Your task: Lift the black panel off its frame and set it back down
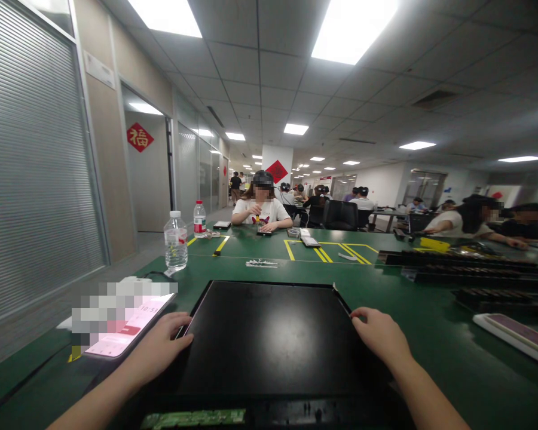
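Observation:
A large black flat display panel [273, 340] lies in front of me on the green table. Along its near edge, a green circuit board [195, 417] shows at the bottom of the view. My left hand [164, 343] grips the panel's left edge, thumb at the rim and fingers curled at the side. At the right edge, my right hand [379, 331] holds the rim with bent fingers, its fingertips partly hidden. Left of my left hand lies a phone [132, 325] with a lit pink screen, partly blurred out.
A water bottle [176, 242] and a red-capped bottle [199, 220] stand at the back left. Across the green table [233, 270] sits a person [262, 209] handling a small item. Black strips [470, 275] and a white-edged device [515, 340] lie at right.

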`<state>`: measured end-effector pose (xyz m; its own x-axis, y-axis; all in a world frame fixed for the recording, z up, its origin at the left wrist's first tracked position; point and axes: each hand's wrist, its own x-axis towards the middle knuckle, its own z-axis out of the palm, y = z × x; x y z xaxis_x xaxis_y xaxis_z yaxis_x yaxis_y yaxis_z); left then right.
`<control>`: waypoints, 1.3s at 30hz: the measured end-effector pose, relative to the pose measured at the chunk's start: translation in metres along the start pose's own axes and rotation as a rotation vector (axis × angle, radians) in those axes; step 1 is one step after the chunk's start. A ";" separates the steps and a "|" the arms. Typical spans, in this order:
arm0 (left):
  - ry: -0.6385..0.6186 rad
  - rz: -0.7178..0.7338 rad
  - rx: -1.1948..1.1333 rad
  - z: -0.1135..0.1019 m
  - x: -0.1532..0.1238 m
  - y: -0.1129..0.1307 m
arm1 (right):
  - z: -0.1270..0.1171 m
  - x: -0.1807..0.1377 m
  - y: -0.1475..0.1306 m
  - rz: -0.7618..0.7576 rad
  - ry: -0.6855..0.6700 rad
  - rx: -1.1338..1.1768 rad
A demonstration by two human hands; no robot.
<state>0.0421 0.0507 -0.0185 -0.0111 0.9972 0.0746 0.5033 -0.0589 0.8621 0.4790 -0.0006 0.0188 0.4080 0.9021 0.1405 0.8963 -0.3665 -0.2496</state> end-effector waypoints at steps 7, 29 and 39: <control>-0.068 0.086 -0.006 -0.002 -0.002 0.006 | 0.000 0.000 0.001 0.011 -0.003 0.001; -0.073 0.178 0.437 0.000 -0.011 0.015 | 0.001 0.000 -0.002 0.001 0.000 -0.007; -0.225 0.320 0.455 -0.009 -0.016 0.006 | 0.007 0.002 0.000 -0.004 -0.002 0.006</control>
<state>0.0373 0.0337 -0.0102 0.3599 0.9217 0.1444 0.7717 -0.3811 0.5091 0.4783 0.0033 0.0124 0.4045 0.9039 0.1394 0.8967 -0.3620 -0.2548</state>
